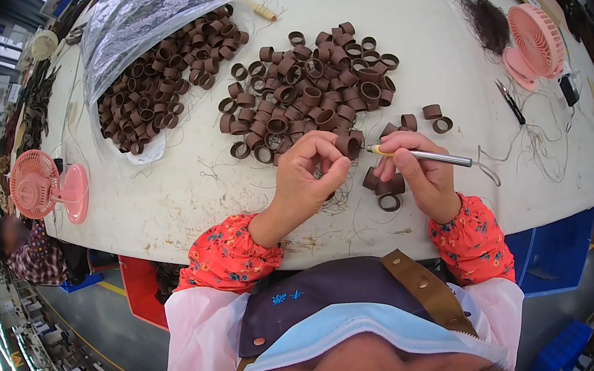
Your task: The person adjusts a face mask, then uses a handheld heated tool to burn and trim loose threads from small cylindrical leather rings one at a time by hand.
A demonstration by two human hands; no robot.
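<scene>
A brown ring (pixel 348 146) is pinched between the fingertips of my left hand (pixel 308 174), at the middle of the table. Just right of it, my right hand (pixel 419 173) is closed round a slim silver pen-like tool (pixel 443 159), whose tip points at the ring. A thin cord trails from the tool's right end. Behind my left hand lies a large pile of brown rings (pixel 311 97). Several loose rings (pixel 388 202) lie near my right hand, some partly behind its fingers.
A plastic bag (pixel 129 9) spills more rings at the left. Pink fans (pixel 534 40) stand at the back right and front left. Black-tipped snips (pixel 510 102) and loose threads lie at the right. Another person (pixel 36 254) is at the lower left, beyond the white table (pixel 179 226).
</scene>
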